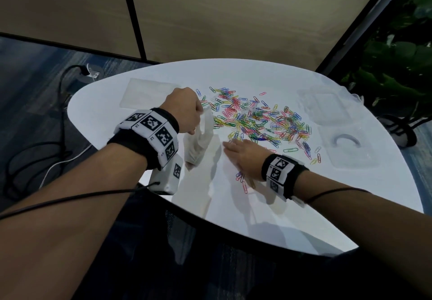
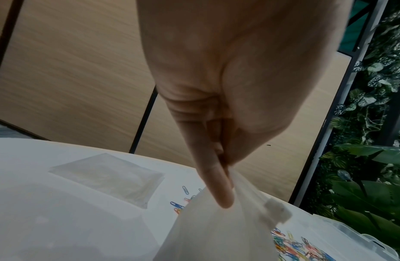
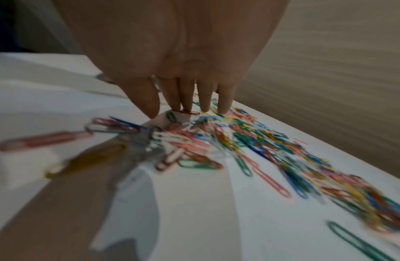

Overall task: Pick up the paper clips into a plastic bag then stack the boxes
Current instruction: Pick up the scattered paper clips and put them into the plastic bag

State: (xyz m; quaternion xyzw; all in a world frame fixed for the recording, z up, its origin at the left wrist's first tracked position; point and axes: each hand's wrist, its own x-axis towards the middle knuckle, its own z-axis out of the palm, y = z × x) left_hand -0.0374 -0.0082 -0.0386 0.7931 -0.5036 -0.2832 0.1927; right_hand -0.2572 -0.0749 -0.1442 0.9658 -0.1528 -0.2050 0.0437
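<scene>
Several coloured paper clips (image 1: 254, 119) lie spread over the middle of the white table (image 1: 233, 211). My left hand (image 1: 184, 110) pinches the top edge of a clear plastic bag (image 1: 201, 140), which hangs down to the table left of the pile; the pinch on the plastic bag (image 2: 217, 234) shows close up in the left wrist view. My right hand (image 1: 238, 154) lies flat with straight fingers on the near edge of the clips, its fingertips (image 3: 203, 107) touching the paper clips (image 3: 250, 141). Clear plastic boxes (image 1: 327, 105) (image 1: 348, 145) sit at the right.
A second flat plastic bag (image 1: 145, 96) lies at the table's far left. A few loose clips (image 1: 243, 180) sit under my right wrist. Cables run on the floor at left, plants stand at right, and a mesh chair back crosses the near table edge.
</scene>
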